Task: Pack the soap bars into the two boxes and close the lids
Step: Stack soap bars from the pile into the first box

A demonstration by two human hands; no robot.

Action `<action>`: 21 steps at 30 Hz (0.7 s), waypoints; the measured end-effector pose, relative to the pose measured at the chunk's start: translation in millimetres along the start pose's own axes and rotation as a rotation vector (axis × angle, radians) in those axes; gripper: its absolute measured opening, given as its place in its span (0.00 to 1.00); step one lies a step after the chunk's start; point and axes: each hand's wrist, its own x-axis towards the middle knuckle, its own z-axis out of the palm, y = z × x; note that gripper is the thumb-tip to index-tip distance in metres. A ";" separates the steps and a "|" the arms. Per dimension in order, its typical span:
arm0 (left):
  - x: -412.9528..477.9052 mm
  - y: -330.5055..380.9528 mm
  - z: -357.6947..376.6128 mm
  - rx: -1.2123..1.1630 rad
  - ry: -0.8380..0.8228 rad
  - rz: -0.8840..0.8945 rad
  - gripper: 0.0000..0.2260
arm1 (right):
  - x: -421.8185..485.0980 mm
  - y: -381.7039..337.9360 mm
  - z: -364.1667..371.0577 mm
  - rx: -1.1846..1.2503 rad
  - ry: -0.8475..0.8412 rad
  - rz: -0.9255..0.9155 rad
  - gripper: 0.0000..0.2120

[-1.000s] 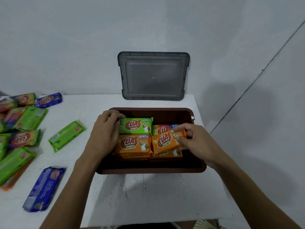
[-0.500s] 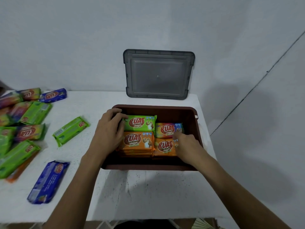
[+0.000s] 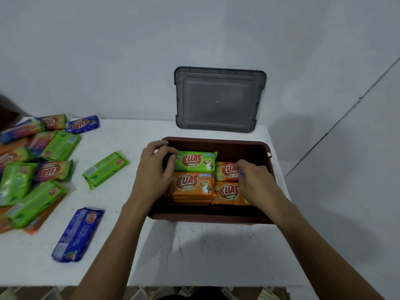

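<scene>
Left hand (image 3: 154, 169) grips the green bar (image 3: 194, 162) (fingers curled on its end); right hand (image 3: 254, 182) rests loosely on bars in the box (image 3: 207, 217).

Both hands, left hand (image 3: 154, 169) and right hand (image 3: 253, 180), press soap bars (image 3: 192, 185) inside the brown box (image 3: 216, 217).

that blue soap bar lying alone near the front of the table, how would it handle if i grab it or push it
The blue soap bar looks blocky under its wrapper, so probably stiff rather than floppy. Its glossy film catches light, so it may be a bit slippery. It lies flat on the white table, so a push should slide it, not roll or tip it.
</scene>
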 end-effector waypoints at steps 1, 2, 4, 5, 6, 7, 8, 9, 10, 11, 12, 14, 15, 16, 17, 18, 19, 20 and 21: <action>-0.6 -1.9 -2.2 -0.038 0.014 -0.018 0.07 | 0.0 -5.0 -1.6 0.022 0.034 -0.027 0.17; -2.1 -4.8 -5.2 -0.068 0.018 -0.029 0.07 | 0.7 -11.0 -2.5 0.039 0.066 -0.060 0.14; -8.0 -14.0 -13.2 -0.102 0.021 -0.023 0.08 | 2.3 -26.6 -3.1 0.082 0.105 -0.132 0.12; -11.7 -20.4 -18.4 -0.107 0.017 -0.019 0.08 | 3.3 -36.6 -2.6 0.106 0.107 -0.162 0.11; -16.3 -29.0 -24.8 -0.103 0.005 -0.024 0.08 | 4.5 -47.7 -1.2 0.128 0.105 -0.189 0.11; -20.9 -38.0 -31.4 -0.099 -0.009 -0.035 0.07 | 6.1 -59.5 0.7 0.143 0.107 -0.213 0.11; -25.5 -48.3 -38.8 -0.102 -0.022 -0.052 0.07 | 8.0 -72.3 3.4 0.152 0.115 -0.237 0.10; -30.3 -59.2 -46.9 -0.110 -0.032 -0.076 0.07 | 9.9 -85.8 6.8 0.159 0.129 -0.265 0.10; -34.5 -69.8 -55.4 -0.109 -0.038 -0.099 0.07 | 11.9 -99.3 10.5 0.165 0.152 -0.300 0.10; -38.3 -80.6 -65.1 -0.092 -0.041 -0.117 0.08 | 14.3 -113.4 14.9 0.169 0.176 -0.338 0.10; -42.1 -91.1 -75.4 -0.064 -0.043 -0.128 0.08 | 16.9 -127.2 20.4 0.175 0.192 -0.371 0.10; -49.3 -112.5 -95.1 -0.008 -0.051 -0.147 0.07 | 21.7 -153.8 33.1 0.207 0.187 -0.415 0.10; -52.3 -123.2 -105.1 0.018 -0.049 -0.159 0.07 | 24.2 -167.4 40.7 0.226 0.173 -0.428 0.09; -55.3 -133.5 -114.2 0.047 -0.045 -0.172 0.07 | 26.6 -179.5 48.1 0.241 0.157 -0.438 0.10; -58.6 -145.0 -123.0 0.073 -0.039 -0.190 0.07 | 29.3 -191.8 56.5 0.246 0.140 -0.450 0.10; -62.1 -157.1 -131.8 0.096 -0.031 -0.211 0.07 | 32.4 -203.8 65.2 0.239 0.123 -0.468 0.10; -65.5 -169.2 -139.4 0.125 -0.019 -0.229 0.07 | 35.3 -215.2 73.6 0.222 0.101 -0.485 0.11; -69.2 -182.4 -146.5 0.172 -0.004 -0.246 0.08 | 38.0 -227.1 82.4 0.196 0.074 -0.501 0.11; -72.9 -196.2 -153.0 0.232 0.008 -0.272 0.09 | 41.0 -239.2 91.7 0.167 0.050 -0.516 0.12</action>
